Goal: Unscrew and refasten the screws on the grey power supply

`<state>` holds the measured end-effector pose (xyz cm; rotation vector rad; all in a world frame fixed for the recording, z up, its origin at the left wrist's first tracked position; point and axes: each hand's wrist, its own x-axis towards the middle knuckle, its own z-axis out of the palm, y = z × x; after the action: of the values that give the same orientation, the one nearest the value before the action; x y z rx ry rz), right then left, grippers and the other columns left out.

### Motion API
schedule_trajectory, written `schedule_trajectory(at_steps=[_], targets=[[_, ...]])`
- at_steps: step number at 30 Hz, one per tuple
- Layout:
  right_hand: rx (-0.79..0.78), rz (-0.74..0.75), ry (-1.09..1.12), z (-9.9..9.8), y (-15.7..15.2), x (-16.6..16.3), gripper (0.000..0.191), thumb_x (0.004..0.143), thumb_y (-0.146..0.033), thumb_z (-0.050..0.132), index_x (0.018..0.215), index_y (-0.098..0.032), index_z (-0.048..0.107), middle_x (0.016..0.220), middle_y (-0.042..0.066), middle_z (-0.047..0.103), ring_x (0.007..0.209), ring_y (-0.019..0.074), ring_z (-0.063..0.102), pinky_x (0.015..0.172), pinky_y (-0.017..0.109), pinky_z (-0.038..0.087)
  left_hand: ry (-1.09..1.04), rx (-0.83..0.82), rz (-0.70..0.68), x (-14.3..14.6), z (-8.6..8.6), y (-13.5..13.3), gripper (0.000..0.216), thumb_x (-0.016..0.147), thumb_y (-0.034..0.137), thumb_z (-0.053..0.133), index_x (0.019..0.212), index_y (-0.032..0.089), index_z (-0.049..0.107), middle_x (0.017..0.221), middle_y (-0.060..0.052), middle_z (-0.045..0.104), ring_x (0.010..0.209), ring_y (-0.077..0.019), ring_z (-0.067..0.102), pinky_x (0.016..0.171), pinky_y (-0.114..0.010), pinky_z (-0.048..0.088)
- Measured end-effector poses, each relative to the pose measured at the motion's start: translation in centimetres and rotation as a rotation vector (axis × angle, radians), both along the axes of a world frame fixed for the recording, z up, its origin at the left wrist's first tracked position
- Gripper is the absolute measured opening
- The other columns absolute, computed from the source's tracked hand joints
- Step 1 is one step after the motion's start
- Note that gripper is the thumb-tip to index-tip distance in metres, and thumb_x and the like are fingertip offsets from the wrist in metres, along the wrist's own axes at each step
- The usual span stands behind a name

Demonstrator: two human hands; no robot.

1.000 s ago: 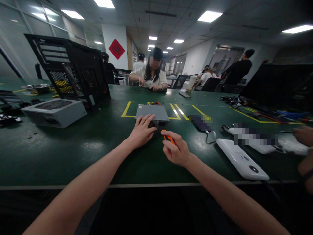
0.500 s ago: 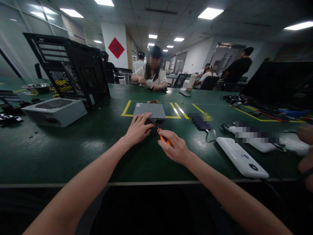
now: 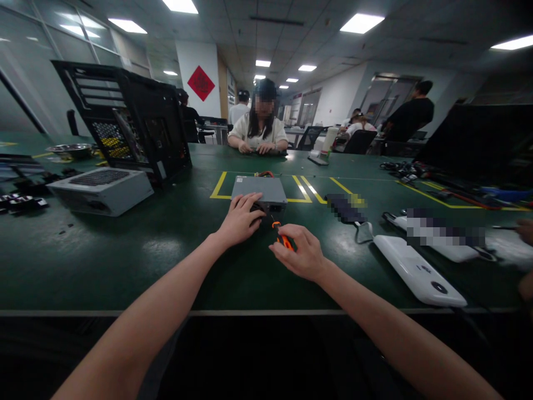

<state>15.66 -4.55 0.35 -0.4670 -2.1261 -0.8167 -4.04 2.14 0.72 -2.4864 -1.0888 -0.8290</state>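
Note:
A grey computer power supply unit (image 3: 266,188) lies flat on the green table in front of me, its socket side facing me and some coloured wires behind it. My left hand (image 3: 242,219) holds its near left corner, with the fingers across the top and the thumb at the front side. An orange and black screwdriver (image 3: 285,242) is in my right hand (image 3: 303,253), gripped by the handle. Its thin shaft points up and left at the unit's front side; whether the tip touches a screw is too small to tell.
To the left stand a second power supply (image 3: 104,191), a black computer case (image 3: 133,122) and a metal bowl (image 3: 71,150). At right lie a white power bank (image 3: 420,269), a blurred phone (image 3: 345,208) and cables. A person (image 3: 259,125) sits across the table.
The screwdriver and my right hand have shifted slightly, and the handle has turned in my fingers. My left hand stays on the power supply unit. The whole view has moved a little.

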Motion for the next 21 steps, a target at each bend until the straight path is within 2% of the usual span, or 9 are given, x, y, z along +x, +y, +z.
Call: schedule_trajectory(at_steps=[5,10,15,21], targets=[[-0.043,0.055,-0.004,0.14,-0.07,-0.12,0.028,0.077,-0.006,0.049,0.101,-0.018,0.045,0.107,0.010,0.051,0.108,0.0208,0.051,0.083,0.036,0.052,-0.012,0.007,0.002,-0.01,-0.11,0.18,0.022,0.081,0.024,0.053,0.099,0.025,0.065,0.139,-0.005,0.038,0.127,-0.0250,0.031,0.104,-0.047,0.024],[-0.009,-0.027,0.066,0.33,-0.18,0.03,0.023,0.076,-0.012,0.057,0.096,-0.020,0.048,0.105,0.009,0.049,0.102,0.0216,0.052,0.076,0.036,0.054,-0.015,0.010,0.004,-0.01,-0.12,0.17,0.022,0.081,0.023,0.052,0.099,0.025,0.065,0.138,-0.006,0.039,0.127,-0.0241,0.032,0.104,-0.046,0.025],[-0.064,0.059,0.083,0.10,-0.11,-0.06,0.031,0.075,-0.005,0.052,0.102,-0.018,0.044,0.117,0.013,0.045,0.111,0.0211,0.048,0.080,0.032,0.053,-0.016,0.015,0.009,-0.02,-0.18,0.23,0.022,0.082,0.023,0.052,0.099,0.025,0.065,0.137,-0.006,0.039,0.127,-0.0236,0.032,0.104,-0.045,0.024],[-0.006,-0.012,0.032,-0.09,-0.03,-0.02,0.024,0.078,-0.011,0.053,0.098,-0.022,0.048,0.108,0.008,0.048,0.103,0.0190,0.051,0.077,0.032,0.053,-0.009,0.013,0.007,-0.03,-0.20,0.23,0.022,0.081,0.023,0.052,0.098,0.025,0.065,0.138,-0.005,0.039,0.127,-0.0232,0.032,0.105,-0.044,0.024]])
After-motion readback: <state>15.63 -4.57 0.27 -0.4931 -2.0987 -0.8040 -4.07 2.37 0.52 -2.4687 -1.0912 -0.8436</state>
